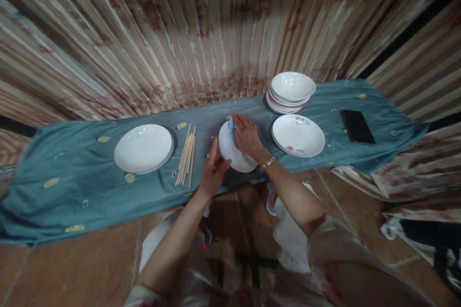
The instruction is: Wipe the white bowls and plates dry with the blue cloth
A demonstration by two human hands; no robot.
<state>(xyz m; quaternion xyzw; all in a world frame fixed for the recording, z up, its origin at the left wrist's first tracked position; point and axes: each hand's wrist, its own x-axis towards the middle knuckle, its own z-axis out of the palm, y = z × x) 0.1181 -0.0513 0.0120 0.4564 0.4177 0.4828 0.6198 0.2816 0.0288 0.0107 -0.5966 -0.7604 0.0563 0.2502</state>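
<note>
The white dish [232, 153] lay just right of the left hand [213, 169] gripping its rim and beneath the right hand [247, 134], which held a blue cloth [231, 126] against it.

I'm finding no word, number or brand I can read here; little pale-and-dark rectangular marks [85, 204] are dotting the teal tablecloth [108, 201], but they're looking too small and blurred to decipher.
</note>
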